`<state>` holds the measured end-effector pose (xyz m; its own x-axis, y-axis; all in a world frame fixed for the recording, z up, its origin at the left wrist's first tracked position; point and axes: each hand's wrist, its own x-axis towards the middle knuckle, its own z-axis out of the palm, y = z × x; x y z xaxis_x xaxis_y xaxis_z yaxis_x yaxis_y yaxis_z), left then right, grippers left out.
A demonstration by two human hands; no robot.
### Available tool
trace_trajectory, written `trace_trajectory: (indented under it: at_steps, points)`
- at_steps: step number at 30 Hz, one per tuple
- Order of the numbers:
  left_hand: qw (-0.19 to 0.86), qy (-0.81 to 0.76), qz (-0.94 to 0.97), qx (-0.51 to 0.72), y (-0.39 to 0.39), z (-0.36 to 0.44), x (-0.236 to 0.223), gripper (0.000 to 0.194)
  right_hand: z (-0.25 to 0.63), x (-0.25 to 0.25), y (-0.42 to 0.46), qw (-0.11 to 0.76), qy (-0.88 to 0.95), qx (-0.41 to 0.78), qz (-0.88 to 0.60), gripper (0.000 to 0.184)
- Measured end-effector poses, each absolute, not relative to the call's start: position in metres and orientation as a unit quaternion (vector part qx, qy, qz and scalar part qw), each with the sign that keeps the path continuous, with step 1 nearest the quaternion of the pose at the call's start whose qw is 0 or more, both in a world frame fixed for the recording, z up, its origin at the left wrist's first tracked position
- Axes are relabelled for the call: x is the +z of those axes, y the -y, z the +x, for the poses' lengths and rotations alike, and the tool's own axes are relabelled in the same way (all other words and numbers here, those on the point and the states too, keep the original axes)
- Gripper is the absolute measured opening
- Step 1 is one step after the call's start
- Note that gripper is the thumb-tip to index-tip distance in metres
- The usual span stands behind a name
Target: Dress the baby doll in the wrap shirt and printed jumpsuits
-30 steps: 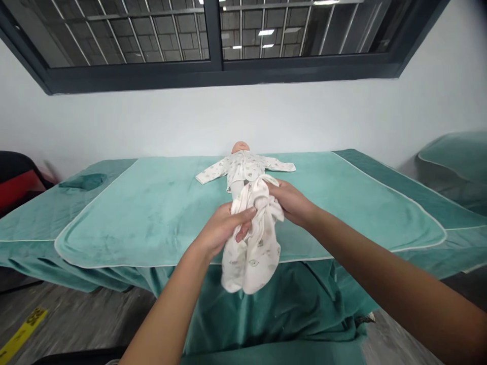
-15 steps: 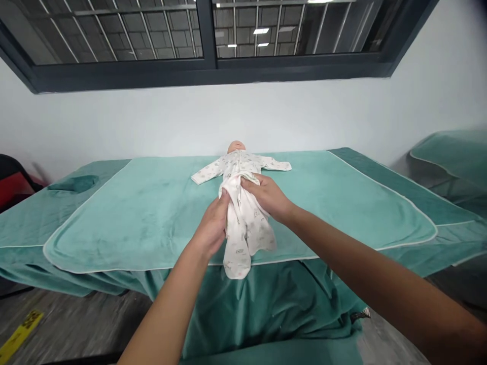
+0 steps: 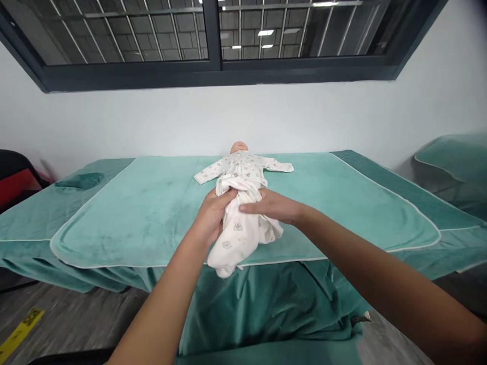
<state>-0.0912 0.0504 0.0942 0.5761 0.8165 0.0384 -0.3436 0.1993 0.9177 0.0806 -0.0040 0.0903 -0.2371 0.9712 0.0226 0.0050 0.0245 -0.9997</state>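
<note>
One garment [image 3: 236,237]: bunched over near edge of green mat [image 3: 152,218]; could twist from uneven gathering.
Left hand [image 3: 211,212]: clamped on garment.
Right hand [image 3: 274,206]: clamped there too, just beside left.
Doll [image 3: 239,146]: beyond garment; could shift if tugged.

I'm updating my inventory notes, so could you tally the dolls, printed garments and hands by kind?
Doll: 1
Printed garments: 2 (worn top, held garment)
Hands: 2 (left hand, right hand)
Total: 5
</note>
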Motion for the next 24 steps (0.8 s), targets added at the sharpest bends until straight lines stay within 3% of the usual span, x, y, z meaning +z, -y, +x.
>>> trace_trajectory:
  at_steps: [3,5,7,12,15,19,24]
  points:
    - [0.76,-0.236,0.525,0.301,-0.053,-0.097,0.087,0.048,0.082,0.091,-0.004,0.563,0.476,0.512,-0.44,0.049]
    - [0.771,-0.232,0.554,0.213,-0.055,-0.105,0.08,0.048,0.085,0.086,-0.007,0.597,0.444,0.492,-0.453,0.05]
    - [0.777,-0.235,0.558,0.173,-0.056,-0.111,0.071,0.047,0.089,0.072,-0.006,0.59,0.435,0.481,-0.481,0.049]
    - [0.771,-0.268,0.509,0.274,-0.053,-0.113,0.039,0.048,0.09,0.005,0.019,0.499,0.484,0.476,-0.539,0.038]
    - [0.698,-0.315,0.576,0.286,-0.052,-0.104,0.021,0.036,0.087,-0.031,0.036,0.461,0.516,0.461,-0.556,0.029]
    - [0.527,-0.342,0.723,0.286,-0.055,-0.084,0.014,0.018,0.091,-0.052,0.04,0.512,0.427,0.319,-0.673,0.018]
    - [0.373,-0.388,0.813,0.219,-0.067,-0.052,0.023,0.016,0.1,-0.058,0.018,0.546,0.369,0.266,-0.704,0.026]
